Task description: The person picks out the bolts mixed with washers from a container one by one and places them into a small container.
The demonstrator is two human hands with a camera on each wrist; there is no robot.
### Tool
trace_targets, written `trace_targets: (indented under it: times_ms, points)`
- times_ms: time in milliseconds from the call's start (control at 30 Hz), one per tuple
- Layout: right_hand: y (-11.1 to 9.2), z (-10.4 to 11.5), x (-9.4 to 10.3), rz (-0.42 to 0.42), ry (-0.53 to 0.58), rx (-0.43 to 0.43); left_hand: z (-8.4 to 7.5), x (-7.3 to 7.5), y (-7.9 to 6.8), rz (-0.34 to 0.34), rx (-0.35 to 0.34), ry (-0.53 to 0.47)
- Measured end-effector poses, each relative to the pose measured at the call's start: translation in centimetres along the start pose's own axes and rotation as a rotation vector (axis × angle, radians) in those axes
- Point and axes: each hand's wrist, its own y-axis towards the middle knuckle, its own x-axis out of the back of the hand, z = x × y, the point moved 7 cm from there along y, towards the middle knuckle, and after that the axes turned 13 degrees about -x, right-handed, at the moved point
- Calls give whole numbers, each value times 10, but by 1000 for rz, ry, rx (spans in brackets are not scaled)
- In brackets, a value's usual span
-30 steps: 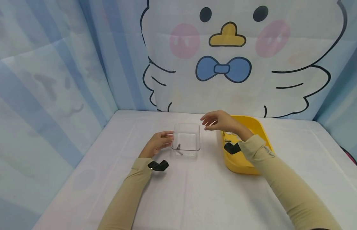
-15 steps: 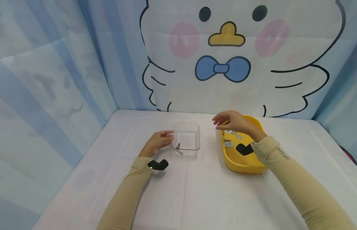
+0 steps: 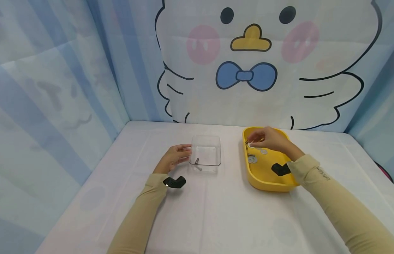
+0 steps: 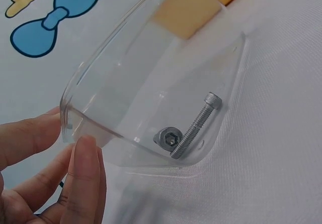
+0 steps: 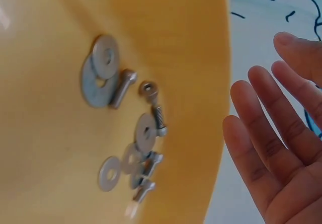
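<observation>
Apparently to steady it, left hand (image 3: pixel 173 158) rests relaxed fingertips against the clear plastic box (image 3: pixel 209 155) left of the yellow tray (image 3: pixel 263 173), while right hand (image 3: pixel 270 140), fingers loosely apart, hovers far-left where washers (image 5: pixel 146 133) cluster.

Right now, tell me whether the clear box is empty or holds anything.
Not empty: the left wrist view shows at least two socket-head bolts lying inside the clear box, near one corner.
</observation>
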Motion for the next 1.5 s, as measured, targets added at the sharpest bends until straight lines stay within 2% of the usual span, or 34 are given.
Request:
trace_targets:
  times_ms: [233,800,1500]
  points:
    - [8,-20,-9,23,-21,-22,0,1,-2,5,2,16]
    - [29,-40,-25,81,-19,-60,-2,0,-1,6,6,28]
    - [29,-50,-29,113,-33,-77,-2,-1,-5,26,-31,13]
